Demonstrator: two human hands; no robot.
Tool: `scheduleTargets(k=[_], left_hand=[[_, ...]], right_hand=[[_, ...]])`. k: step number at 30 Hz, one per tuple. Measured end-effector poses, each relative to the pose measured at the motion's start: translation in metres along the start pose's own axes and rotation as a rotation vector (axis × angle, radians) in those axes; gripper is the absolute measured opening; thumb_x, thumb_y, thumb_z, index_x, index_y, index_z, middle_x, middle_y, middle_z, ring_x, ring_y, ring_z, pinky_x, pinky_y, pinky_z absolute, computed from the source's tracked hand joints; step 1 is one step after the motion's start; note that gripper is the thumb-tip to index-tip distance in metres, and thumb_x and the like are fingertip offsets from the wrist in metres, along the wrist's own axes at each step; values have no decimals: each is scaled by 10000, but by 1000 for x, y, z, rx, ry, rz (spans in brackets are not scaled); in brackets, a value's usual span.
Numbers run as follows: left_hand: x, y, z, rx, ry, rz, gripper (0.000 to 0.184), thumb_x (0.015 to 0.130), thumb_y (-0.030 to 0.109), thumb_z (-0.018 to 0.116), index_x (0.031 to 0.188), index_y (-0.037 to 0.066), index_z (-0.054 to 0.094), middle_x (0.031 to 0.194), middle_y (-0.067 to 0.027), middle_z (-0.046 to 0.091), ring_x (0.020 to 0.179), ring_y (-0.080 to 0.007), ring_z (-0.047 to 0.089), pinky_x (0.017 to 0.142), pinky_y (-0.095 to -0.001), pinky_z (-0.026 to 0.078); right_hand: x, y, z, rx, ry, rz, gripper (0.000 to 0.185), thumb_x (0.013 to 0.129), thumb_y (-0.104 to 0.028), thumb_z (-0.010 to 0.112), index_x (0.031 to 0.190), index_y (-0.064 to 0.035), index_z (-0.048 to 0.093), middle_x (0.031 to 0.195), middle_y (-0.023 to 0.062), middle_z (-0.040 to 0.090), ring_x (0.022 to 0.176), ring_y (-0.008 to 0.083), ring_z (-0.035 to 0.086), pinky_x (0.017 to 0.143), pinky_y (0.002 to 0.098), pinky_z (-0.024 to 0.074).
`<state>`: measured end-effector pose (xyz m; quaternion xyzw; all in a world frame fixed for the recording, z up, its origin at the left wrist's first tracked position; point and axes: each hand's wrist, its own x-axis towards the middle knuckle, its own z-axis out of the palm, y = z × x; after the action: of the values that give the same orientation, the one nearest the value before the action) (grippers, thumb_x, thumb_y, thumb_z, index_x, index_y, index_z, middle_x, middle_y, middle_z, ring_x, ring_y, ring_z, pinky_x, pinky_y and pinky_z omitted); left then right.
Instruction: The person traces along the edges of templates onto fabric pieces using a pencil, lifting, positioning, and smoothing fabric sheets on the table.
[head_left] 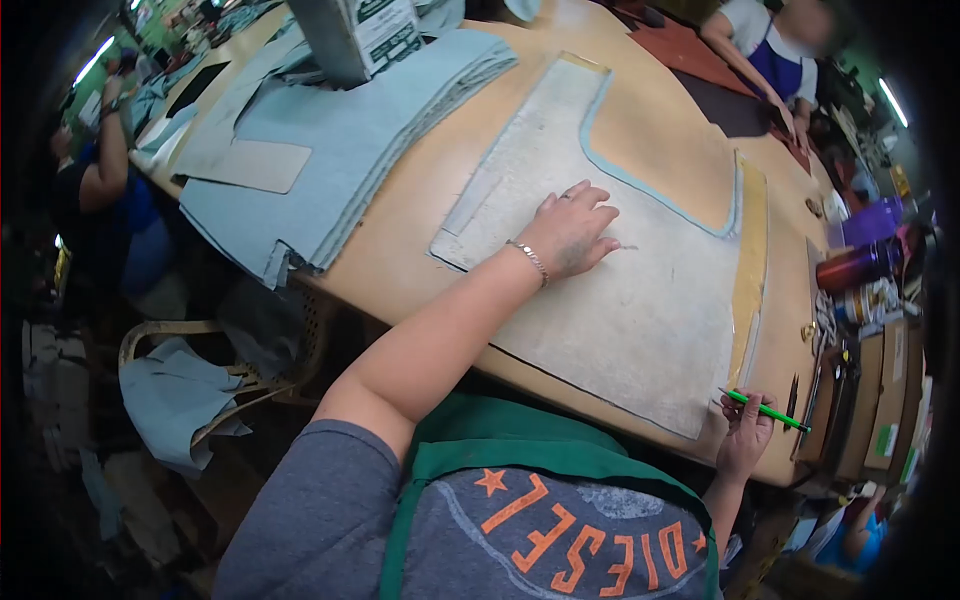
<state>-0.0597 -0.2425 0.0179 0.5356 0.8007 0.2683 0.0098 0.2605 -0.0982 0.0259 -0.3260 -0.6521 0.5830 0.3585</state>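
Observation:
A large pale template [640, 310] with a curved cut-out lies on the wooden table [400, 240]. Light-blue material shows along the curve of the cut-out. Flat on the template's middle rests my left hand [573, 228], fingers spread, a bracelet at its wrist. My right hand [745, 435] is at the template's near right corner, its fingers closed around a green pencil [770, 411]. The pencil's tip points left, near the template's right edge. A yellow strip [748, 270] runs along that right edge.
Stacked light-blue sheets [350, 160] lie at the left, under a metal box [350, 35]. A purple bottle [858, 266], scissors [824, 312] and cardboard boxes [885, 400] line the right side. One person [765, 60] works across the table; another [100, 190] is at far left.

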Motion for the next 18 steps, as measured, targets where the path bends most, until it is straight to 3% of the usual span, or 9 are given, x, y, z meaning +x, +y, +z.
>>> scheduleTargets(k=[3,6,11,14,15,16,18], left_hand=[[16,-11,-15,72,-158,-160,482,801,350,532,1197,90,440,1300,-131,332,1262,-315,222,964,-544,244],[29,-23,-16,93,-103,-243,585,791,414,518,1267,108,366,1364,-121,246,1293,-321,137,958,-610,179],[24,-40,-4,77,-58,-271,613,800,466,460,1295,128,330,1391,-113,201,1297,-329,112,964,-624,111],[24,-60,8,39,-101,-207,572,826,444,372,1320,169,290,1399,-118,182,1304,-323,101,983,-602,76],[20,-60,14,215,-37,-193,583,823,449,374,1331,183,266,1403,-114,173,1305,-316,100,994,-578,91],[14,-57,22,390,23,-176,597,821,454,375,1342,196,241,1406,-111,163,1307,-310,99,1005,-554,107],[7,-49,3,412,-24,-190,633,815,473,372,1353,184,205,1411,-110,151,1303,-309,122,1011,-511,152]], right_hand=[[22,-18,23,25,-103,22,113,892,-175,462,898,-63,453,841,66,566,707,136,574,626,223,455],[46,-45,75,-24,-266,-34,69,863,-90,493,898,-36,466,830,91,579,717,146,582,643,234,466],[74,-71,207,-96,-681,2,106,789,-18,579,845,17,497,810,103,585,739,148,578,665,249,467],[79,-70,287,-159,-917,-9,170,769,-101,632,801,14,511,778,62,563,719,117,532,642,246,426],[87,-65,306,-327,-1013,-45,182,761,-132,639,807,3,526,754,55,567,716,117,524,649,252,407],[88,-61,327,-427,-1085,-285,154,782,-104,613,833,-9,502,798,64,590,723,118,545,666,229,416],[90,-52,357,-580,-1133,-155,238,763,-247,640,806,-35,541,678,48,577,653,148,528,688,278,393]])
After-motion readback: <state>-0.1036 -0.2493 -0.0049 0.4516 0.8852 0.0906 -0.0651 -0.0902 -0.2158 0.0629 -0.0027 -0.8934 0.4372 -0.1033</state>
